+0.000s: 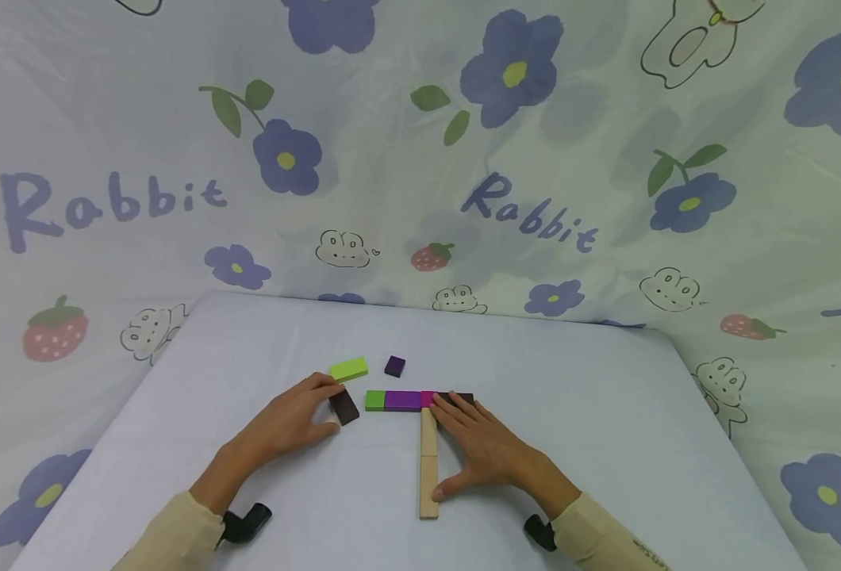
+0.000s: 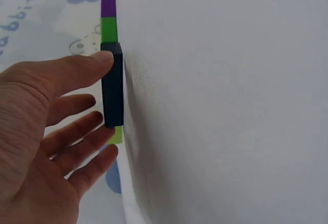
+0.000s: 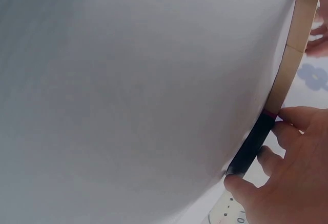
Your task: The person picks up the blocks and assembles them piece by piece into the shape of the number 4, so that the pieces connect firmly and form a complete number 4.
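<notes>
In the head view my left hand [image 1: 285,424] holds a dark flat block [image 1: 345,406] at its ends, index finger at the far end and thumb at the near end. My right hand [image 1: 488,452] lies spread, its fingertips touching a black block [image 1: 466,397] and a magenta block [image 1: 426,399]. Its thumb touches the lower wooden block [image 1: 428,506]. An upper wooden block [image 1: 429,436] joins it end to end, forming a stem below the magenta block. Left of the magenta block a purple block [image 1: 402,400] and a green block [image 1: 374,400] continue the row.
Beyond the row lie a lime-green block [image 1: 349,369] and a small dark purple block [image 1: 395,365], both apart from it. A white cloth covers the table [image 1: 592,396]. Behind it hangs a patterned curtain [image 1: 392,198].
</notes>
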Tool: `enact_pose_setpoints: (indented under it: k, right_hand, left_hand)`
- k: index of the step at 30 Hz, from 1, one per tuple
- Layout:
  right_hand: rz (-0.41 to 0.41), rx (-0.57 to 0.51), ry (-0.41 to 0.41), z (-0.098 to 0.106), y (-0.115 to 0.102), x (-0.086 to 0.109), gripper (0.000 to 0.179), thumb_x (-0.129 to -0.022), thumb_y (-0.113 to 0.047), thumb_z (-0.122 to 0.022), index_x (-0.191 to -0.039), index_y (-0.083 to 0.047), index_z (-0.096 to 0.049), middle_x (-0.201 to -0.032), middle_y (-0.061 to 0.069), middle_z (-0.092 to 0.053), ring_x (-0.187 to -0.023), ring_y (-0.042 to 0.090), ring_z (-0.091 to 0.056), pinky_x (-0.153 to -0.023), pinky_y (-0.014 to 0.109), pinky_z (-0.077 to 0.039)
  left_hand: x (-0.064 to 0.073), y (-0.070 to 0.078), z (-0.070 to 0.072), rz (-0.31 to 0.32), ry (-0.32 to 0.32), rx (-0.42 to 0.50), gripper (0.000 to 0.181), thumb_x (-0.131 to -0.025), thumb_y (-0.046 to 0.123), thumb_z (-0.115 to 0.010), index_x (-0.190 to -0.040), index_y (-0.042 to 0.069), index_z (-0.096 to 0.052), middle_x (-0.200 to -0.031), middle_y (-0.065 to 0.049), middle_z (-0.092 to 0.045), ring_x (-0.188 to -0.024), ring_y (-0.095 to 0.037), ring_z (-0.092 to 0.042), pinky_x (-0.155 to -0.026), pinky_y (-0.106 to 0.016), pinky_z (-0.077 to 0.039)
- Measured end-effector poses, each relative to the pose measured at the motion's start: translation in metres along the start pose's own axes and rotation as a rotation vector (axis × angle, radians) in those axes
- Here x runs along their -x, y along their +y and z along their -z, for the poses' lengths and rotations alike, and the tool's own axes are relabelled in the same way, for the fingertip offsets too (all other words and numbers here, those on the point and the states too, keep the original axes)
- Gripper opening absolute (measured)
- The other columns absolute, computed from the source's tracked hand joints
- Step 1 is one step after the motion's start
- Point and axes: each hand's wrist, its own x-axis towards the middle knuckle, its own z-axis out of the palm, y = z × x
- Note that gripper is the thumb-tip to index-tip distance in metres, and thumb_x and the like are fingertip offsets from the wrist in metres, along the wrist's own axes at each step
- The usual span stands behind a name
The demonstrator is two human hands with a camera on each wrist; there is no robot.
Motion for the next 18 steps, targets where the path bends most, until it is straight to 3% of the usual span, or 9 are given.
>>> enact_pose_setpoints:
  k: [8,18]
  right_hand:
    - [-0.001,0.002,0.002,-0.0003,0.001,-0.0003,0.129,-0.066,-0.085,-0.069,-0.163,-0.015,-0.019,-0.17,-0.003,-0.011,-0.155,0.026,-0.007,-0.122,0.054,-0.015]
    - [0.006,-0.004,0.005,-0.0004,-0.0005,0.0,0.129,-0.067,-0.085,-0.069,-0.163,-0.015,-0.02,-0.169,-0.003,-0.011,-0.155,0.026,-0.007,-0.122,0.054,-0.015]
  left_hand:
    - [0.0012,0.0016,0.0005,0.016,0.014,0.017,0.056,-0.083,0.019,-0.085,-0.131,-0.001,-0.064,-0.126,-0.012,-0.058,-0.114,-0.03,-0.061,-0.099,-0.05,-0.051]
    - [-0.0023,0.0012,-0.0007,0.066,-0.005,0.01,0.064,-0.083,0.027,-0.084,-0.133,-0.005,-0.061,-0.13,-0.019,-0.059,-0.119,-0.037,-0.06,-0.099,-0.054,-0.049]
